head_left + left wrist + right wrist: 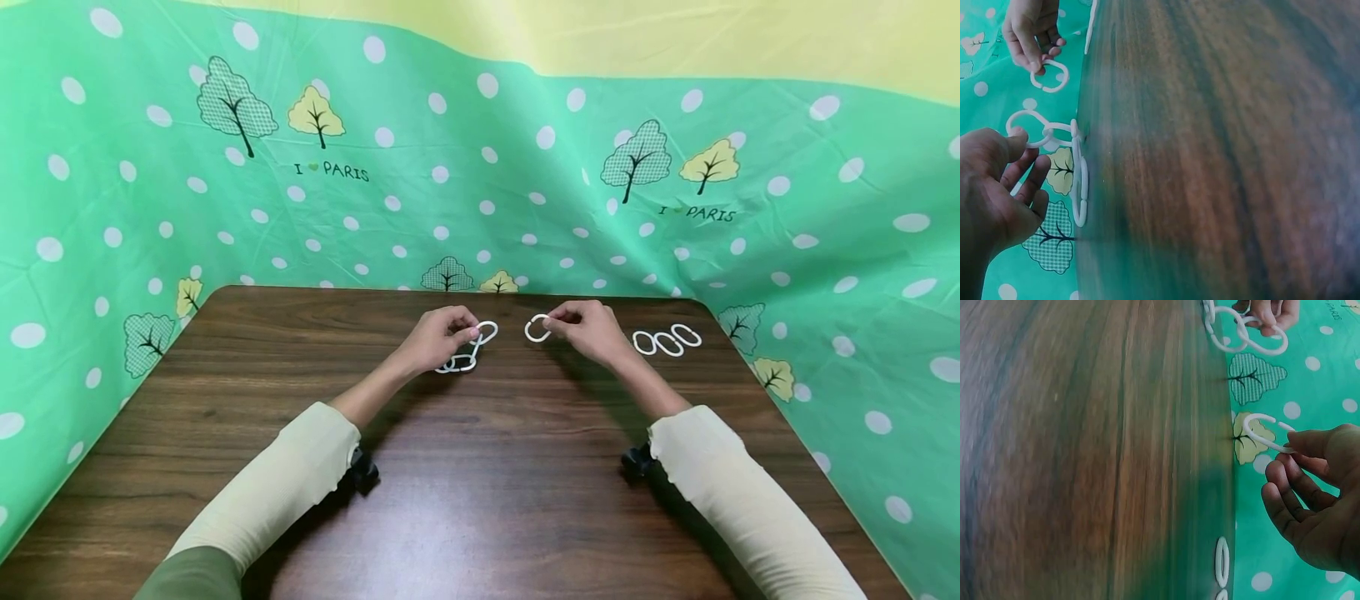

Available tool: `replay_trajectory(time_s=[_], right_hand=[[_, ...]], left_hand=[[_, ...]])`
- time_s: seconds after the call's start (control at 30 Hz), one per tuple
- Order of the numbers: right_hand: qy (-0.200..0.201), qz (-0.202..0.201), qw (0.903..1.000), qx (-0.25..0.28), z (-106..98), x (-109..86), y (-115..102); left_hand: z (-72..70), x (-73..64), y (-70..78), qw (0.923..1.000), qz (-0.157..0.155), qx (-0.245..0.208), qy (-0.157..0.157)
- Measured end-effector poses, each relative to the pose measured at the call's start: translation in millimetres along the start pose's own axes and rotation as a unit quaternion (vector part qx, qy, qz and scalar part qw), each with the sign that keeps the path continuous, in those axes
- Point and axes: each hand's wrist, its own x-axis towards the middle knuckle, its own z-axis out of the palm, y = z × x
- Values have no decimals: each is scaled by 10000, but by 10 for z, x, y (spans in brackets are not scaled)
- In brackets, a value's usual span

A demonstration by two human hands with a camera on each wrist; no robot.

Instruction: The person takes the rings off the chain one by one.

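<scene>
My left hand [441, 337] pinches the top link of a short chain of white oval rings [467, 362]. In the left wrist view the held link [1027, 115] hooks into another link, and the lower ones hang down to the wooden table [1210, 150]. Between the thumb and finger of my right hand [588, 330] is a single white ring [537, 329] with a small gap in its side, plain in the right wrist view. The two hands are raised near the table's far edge, with the single ring a short way right of the chain.
Three loose white rings [667, 343] lie in a slanting row on the table, right of my right hand. Behind the table hangs a green dotted curtain [420, 200] with printed trees. A black device [363, 471] sits under the left sleeve.
</scene>
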Motion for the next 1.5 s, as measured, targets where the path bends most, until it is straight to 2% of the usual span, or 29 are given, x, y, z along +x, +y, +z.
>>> replay_trajectory(time_s=[0.43,0.6,0.87,1.23,1.5], right_hand=[[-51,78,9985,-544,-105,12,165],[-106,100,9983,-566,-116,34,224],[-214,132,9968,-761,-140,36,240],[-150,93,9961,-865,-154,66,327],[-249,325,9965,-728,-204,69,351]], left_hand=[[24,22,0,10000,-18,-74,-8],[33,31,-4,9999,29,-101,-3],[39,31,9,9993,-111,-349,-93],[54,17,14,9987,-160,-470,-90],[41,17,20,9987,-161,-473,-104]])
